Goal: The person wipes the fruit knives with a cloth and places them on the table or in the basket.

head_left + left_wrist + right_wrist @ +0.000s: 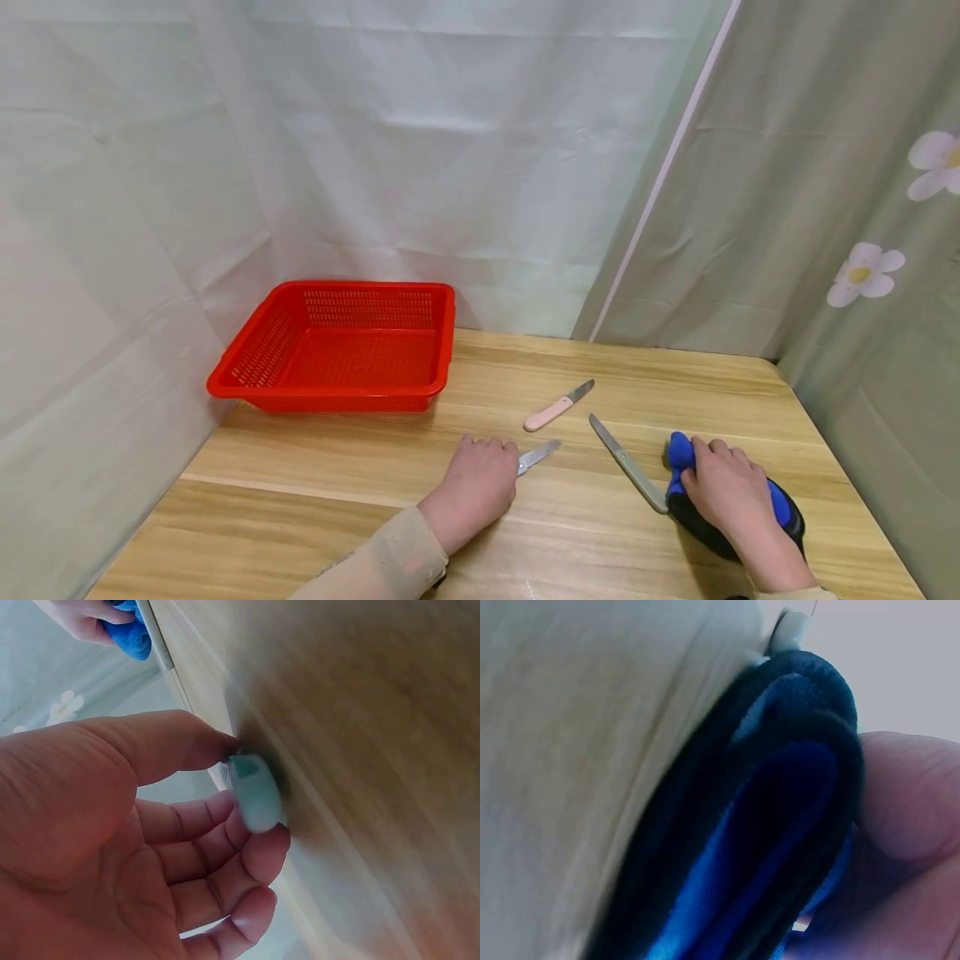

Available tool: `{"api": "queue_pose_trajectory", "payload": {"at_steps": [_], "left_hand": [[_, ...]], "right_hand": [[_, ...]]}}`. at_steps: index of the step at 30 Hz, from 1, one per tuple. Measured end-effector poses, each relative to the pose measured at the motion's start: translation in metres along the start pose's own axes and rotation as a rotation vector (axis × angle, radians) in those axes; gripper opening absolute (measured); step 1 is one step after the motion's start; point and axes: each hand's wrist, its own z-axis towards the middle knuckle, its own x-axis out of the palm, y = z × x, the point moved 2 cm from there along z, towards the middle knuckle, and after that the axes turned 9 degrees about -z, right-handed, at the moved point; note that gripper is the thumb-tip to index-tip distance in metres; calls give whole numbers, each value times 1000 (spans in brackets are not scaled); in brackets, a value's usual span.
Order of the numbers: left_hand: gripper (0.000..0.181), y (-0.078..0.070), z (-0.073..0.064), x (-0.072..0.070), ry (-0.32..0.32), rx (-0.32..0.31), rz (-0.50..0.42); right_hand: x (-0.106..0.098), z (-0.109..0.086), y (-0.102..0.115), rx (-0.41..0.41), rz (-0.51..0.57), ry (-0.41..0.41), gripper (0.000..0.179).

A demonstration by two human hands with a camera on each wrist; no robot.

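Observation:
My left hand (477, 485) pinches a small knife by its pale blue-green handle (256, 793), just above the table. The knife's blade (542, 454) points away to the right; most of the handle is hidden by the fingers in the head view. My right hand (729, 493) grips a folded blue cloth with black edging (681, 452), bunched on the table. A knife with a grey-green handle (637, 477) lies beside the cloth, its handle end close against the black edge. Farther back lies a knife with a pink handle (550, 413).
A red plastic basket (330, 392) with slotted sides stands at the back left of the wooden table (315, 467). Pale curtains (420, 167) hang behind and at both sides, with flower prints on the right one.

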Motion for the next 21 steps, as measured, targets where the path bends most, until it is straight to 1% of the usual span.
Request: {"api": "queue_pose_trajectory", "payload": {"at_steps": [4,7,10,12,15,17,21], "left_hand": [[21,2,1,0,36,-8,-15],[23,3,-1,-1,37,-1,-26],[21,4,-4,-5,-6,27,-37],[20,6,-7,-9,-52,52,-45],[22,9,-11,-16,-125,75,-83],[25,12,-13,-21,-155,81,-117],[27,17,-15,-32,-179,74,-177]], "right_hand": [[-3,-3,3,-10,-2,-25,54],[-7,-6,8,-13,1,-57,54],[-15,-9,14,-11,5,-111,54],[-20,-11,19,-15,8,-155,54],[-29,-14,26,-26,18,-207,54],[-36,-16,32,-41,24,-241,54],[-47,-20,43,-87,29,-318,56]]}}
